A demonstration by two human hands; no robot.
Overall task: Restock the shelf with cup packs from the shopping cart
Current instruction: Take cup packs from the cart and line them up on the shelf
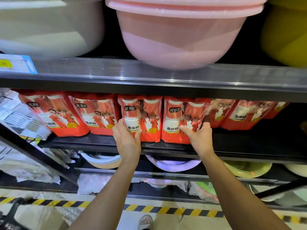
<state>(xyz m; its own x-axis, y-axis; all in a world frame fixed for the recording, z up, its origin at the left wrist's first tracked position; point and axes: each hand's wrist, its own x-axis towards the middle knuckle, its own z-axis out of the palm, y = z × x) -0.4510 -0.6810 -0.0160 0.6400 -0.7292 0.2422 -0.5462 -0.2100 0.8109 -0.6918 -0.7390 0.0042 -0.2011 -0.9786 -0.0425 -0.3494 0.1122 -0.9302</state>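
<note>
A: Where're our hands rn?
B: We're gripping 2 packs, both standing upright on the black metal shelf [99,144]. Our left hand [127,138] is curling round the lower left edge of a red plastic cup pack [142,113], thumb pressing on its front.
A: And our right hand [198,136]?
B: It's holding a second red plastic cup pack [181,113] low down, w/ the thumb lying across the front and the fingers curling over its right edge. The 2 packs are touching side by side, approx mid-row.
A: Rest of the row?
B: We're seeing leaning red cup packs [74,113] at left and blurred red cup packs [245,115] at right.
A: Above?
B: A round pink plastic basin [182,39] is sitting btw a grey plastic basin [49,25] and a yellow-green plastic basin [287,35].
A: Below?
B: Yellow-and-black striped floor tape [166,209] is running under our arms.
</note>
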